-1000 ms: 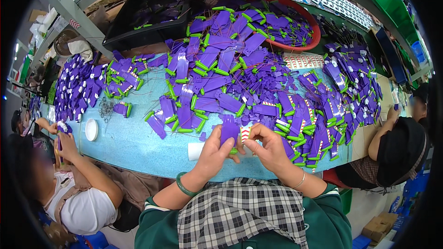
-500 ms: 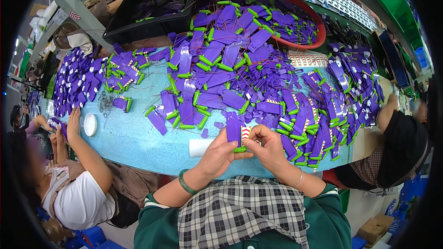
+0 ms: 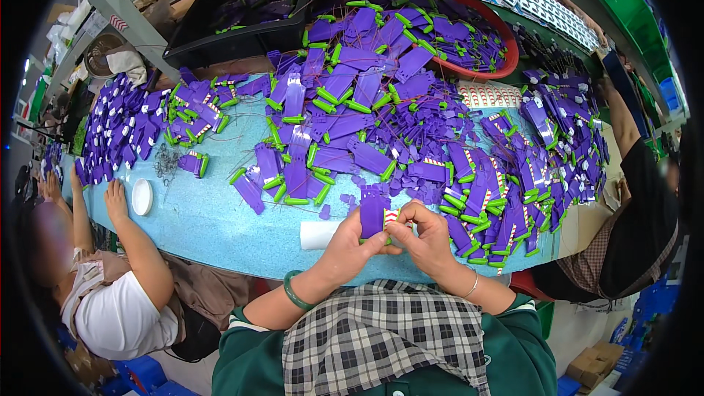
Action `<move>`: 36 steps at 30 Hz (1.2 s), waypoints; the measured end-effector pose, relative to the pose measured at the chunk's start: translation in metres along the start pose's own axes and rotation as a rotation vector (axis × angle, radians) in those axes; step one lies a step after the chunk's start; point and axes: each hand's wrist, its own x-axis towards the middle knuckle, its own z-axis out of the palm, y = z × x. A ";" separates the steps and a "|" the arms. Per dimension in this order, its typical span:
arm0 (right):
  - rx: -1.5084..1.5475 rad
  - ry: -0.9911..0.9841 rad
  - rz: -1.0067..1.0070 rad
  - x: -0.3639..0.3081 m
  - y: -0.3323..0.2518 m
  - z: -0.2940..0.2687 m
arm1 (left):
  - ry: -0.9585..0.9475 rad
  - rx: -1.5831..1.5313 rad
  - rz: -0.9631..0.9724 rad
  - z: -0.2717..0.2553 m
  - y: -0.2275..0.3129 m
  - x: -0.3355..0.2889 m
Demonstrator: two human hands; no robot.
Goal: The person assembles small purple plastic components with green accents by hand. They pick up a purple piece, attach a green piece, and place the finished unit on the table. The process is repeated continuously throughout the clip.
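Observation:
My left hand (image 3: 345,251) grips a flat purple plastic piece (image 3: 372,214) with a green end, just above the table's near edge. At the piece's right side is a strip with red and white chevrons (image 3: 391,217). The thumb and fingers of my right hand (image 3: 425,237) pinch this strip against the piece. Whether the strip lies wholly flat is hidden by my fingers. Beyond my hands spreads a large heap of similar purple pieces with green ends (image 3: 341,128). To the right, a pile of pieces bearing chevron strips (image 3: 484,205) lies close to my right hand.
A white roll (image 3: 317,235) lies left of my hands on the blue table (image 3: 213,224). Further off stand a black crate (image 3: 235,40), a red basin (image 3: 506,48) and a chevron sticker sheet (image 3: 488,94). A white dish (image 3: 143,196) sits at left. Co-workers sit on both sides.
My fingers have shifted slightly over the strip, and less of it shows. The left co-worker's hands have parted and lie on the table. The right co-worker's arm reaches farther forward.

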 end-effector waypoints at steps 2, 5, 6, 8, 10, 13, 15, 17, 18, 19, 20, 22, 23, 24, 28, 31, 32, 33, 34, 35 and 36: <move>-0.066 0.026 -0.088 0.001 0.000 -0.001 | -0.020 -0.012 0.013 0.001 0.000 0.000; -0.127 0.057 -0.184 0.003 -0.004 -0.001 | -0.016 -0.070 -0.009 0.002 -0.001 0.001; -0.131 0.060 -0.196 0.003 -0.005 -0.001 | -0.008 -0.096 -0.023 0.002 -0.002 0.001; -0.138 0.059 -0.201 0.003 -0.006 -0.002 | -0.039 -0.252 -0.046 0.000 -0.002 0.001; -0.140 0.048 -0.191 0.002 -0.006 -0.002 | -0.059 -0.354 -0.060 -0.002 -0.002 0.000; -0.111 0.042 -0.160 0.002 -0.004 -0.001 | -0.064 -0.393 -0.068 -0.003 -0.002 -0.001; -0.095 0.039 -0.122 0.001 -0.005 0.000 | -0.051 -0.377 -0.070 0.000 0.001 -0.001; -0.082 0.038 -0.099 0.001 -0.006 0.000 | -0.060 -0.341 -0.055 -0.001 -0.001 -0.001; -0.077 0.039 -0.096 0.001 -0.006 0.001 | -0.064 -0.323 -0.048 -0.001 -0.001 -0.001; -0.074 0.041 -0.094 0.001 -0.005 0.001 | -0.045 -0.246 -0.042 0.001 -0.001 0.000; -0.082 0.038 -0.104 0.001 -0.004 0.001 | -0.026 -0.169 -0.037 0.003 -0.001 0.000; -0.097 0.031 -0.126 0.001 -0.001 0.000 | -0.005 -0.089 -0.029 0.004 -0.001 0.001; -0.142 0.052 -0.210 0.002 -0.001 -0.001 | -0.003 -0.085 -0.027 0.003 -0.002 0.001; -0.188 0.073 -0.293 0.003 -0.002 -0.003 | -0.001 -0.081 -0.025 0.003 -0.003 0.002; -0.301 0.140 -0.537 0.007 -0.009 -0.004 | -0.016 -0.055 0.039 0.008 -0.001 -0.001; -0.286 0.121 -0.465 0.007 -0.010 -0.004 | -0.018 0.059 0.108 0.009 -0.001 -0.002; -0.307 0.093 -0.442 0.007 -0.010 -0.006 | -0.022 0.144 0.144 0.004 -0.007 -0.002; -0.327 0.065 -0.419 0.007 -0.009 -0.008 | -0.026 0.230 0.181 0.002 -0.010 -0.002; -0.345 0.037 -0.396 0.007 -0.008 -0.009 | -0.029 0.208 0.198 0.003 -0.008 -0.003; -0.300 0.015 -0.346 0.009 -0.008 -0.009 | -0.033 0.186 0.215 0.007 -0.005 -0.005; -0.255 -0.007 -0.296 0.012 -0.008 -0.008 | -0.037 0.164 0.231 0.009 -0.003 -0.006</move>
